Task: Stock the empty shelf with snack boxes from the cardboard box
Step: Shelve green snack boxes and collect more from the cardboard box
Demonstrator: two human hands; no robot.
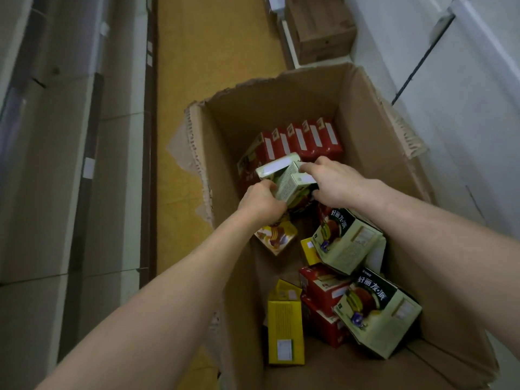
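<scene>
Forearms reach down from the near edge into an open cardboard box (380, 153) with torn flaps, which stands on a yellow floor (213, 66). The left hand (260, 201) and the right hand (334, 182) meet in the middle of the box, and between them they grip a small bunch of pale green snack boxes (289, 182). The left hand's fingers curl round the bunch's near left side, while the right hand's fingers lie curled over its top and right side; how many boxes the bunch holds is hard to tell. Just beyond the hands a row of red snack boxes (306, 139) stands on edge against the far wall of the carton. Nearer, the contents lie jumbled. A small tilted box printed with a chocolate cake (277, 239) shows under the left wrist, and two larger green boxes (349, 243) with Chinese lettering lean along the right side. Red boxes (323, 288) are wedged between and under them, and a yellow box (285, 325) stands near the left wall at the near end. Beyond the carton, on the far right, sits a closed brown carton (323, 32). Grey shelving (56, 164) runs along the left, too blurred to show what it carries, and white panels (464, 94) run along the right.
</scene>
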